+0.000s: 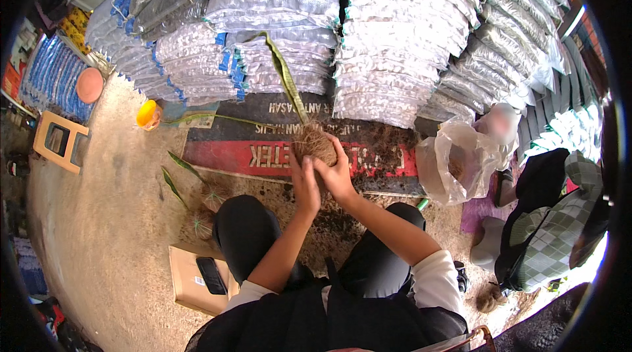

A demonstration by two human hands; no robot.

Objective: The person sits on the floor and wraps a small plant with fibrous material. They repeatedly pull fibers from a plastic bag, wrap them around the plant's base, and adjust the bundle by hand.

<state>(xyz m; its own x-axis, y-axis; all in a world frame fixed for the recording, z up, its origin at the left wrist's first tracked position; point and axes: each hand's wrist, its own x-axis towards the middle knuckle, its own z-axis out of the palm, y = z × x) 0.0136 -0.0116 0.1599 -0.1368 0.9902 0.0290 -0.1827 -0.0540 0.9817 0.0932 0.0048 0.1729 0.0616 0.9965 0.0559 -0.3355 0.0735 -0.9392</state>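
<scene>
A round brown ball of fibrous roots (312,141) with a long green leaf (283,72) rising from it is held up in front of me, over a red and black printed mat (263,154). My left hand (304,186) presses against the ball's lower left side. My right hand (337,174) wraps around its right side. Both hands grip the ball together. My knees in black trousers frame the spot below, where dark soil is scattered on the ground.
Stacked clear sacks of white pebbles (395,29) form a wall behind. A clear plastic bag (454,161) stands at the right beside another person (559,220) in a checked garment. Two more root-ball plants (204,210), a cardboard box with a phone (210,275), a yellow cup (147,115) and a stool (59,141) lie left.
</scene>
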